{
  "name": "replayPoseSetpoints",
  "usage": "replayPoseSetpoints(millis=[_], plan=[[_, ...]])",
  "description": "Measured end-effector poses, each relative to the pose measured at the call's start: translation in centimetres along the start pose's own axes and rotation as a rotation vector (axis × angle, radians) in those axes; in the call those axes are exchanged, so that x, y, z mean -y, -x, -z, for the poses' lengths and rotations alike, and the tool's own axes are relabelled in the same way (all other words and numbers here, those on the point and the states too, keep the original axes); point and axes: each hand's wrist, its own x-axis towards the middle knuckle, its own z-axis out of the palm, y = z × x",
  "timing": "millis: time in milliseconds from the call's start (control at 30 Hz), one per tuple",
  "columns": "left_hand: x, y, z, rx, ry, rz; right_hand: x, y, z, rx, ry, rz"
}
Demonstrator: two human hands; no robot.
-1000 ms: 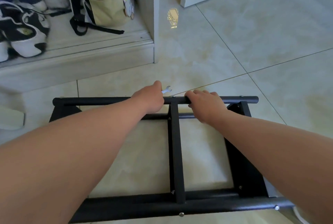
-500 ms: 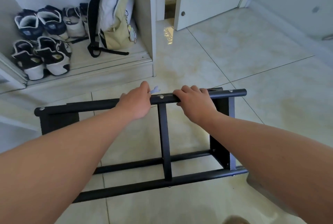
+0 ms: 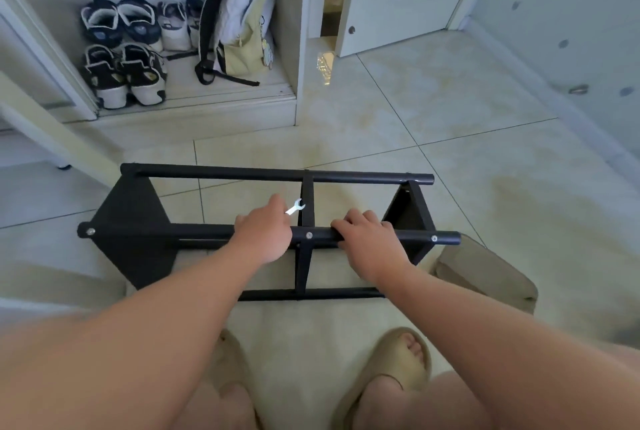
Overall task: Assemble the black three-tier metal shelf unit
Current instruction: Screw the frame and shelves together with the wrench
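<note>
Since the earlier frame the frame (image 3: 221,174) has swung round. The gripped near rail (image 3: 415,236), then farthest away, now has a second rail beyond it. The frame sits on the floor (image 3: 485,170) just ahead of the sandals (image 3: 398,360) (probably resting there, its base is hidden). It is black, with a solid left panel (image 3: 131,222). The left hand (image 3: 265,239) clasps the near rail, a wrench (image 3: 295,207) poking from its fingers. Past the centre bar (image 3: 307,201), the right hand (image 3: 369,242) curls over the same rail, beside the right panel (image 3: 405,208).
</note>
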Motion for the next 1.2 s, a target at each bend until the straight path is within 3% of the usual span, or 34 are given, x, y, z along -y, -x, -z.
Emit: replayPoseSetpoints(millis=[233, 533, 700, 900, 1067, 1200], plan=[[0.0, 5.6, -3.6, 0.065, 0.065, 0.062, 1.5, 6.3, -1.7, 0.109, -0.004, -0.031], [-1.6, 7.4, -4.2, 0.202, 0.132, 0.048, -0.8, 7.9, 0.1, 0.293, -0.094, -0.014], [-0.6, 6.0, -3.9, 0.234, 0.200, 0.116, -1.2, 6.3, -0.3, 0.183, -0.078, 0.098], [0.5, 3.7, -3.7, 0.325, 0.179, 0.133, -1.1, 3.2, -2.3, 0.206, 0.062, 0.254], [0.5, 2.5, -2.7, 0.505, 0.156, 0.070, -1.5, 3.3, -3.8, 0.129, 0.011, 0.236], [0.5, 2.0, -2.6, 0.553, 0.131, 0.064, -1.4, 3.3, -3.8, 0.112, -0.003, 0.141]])
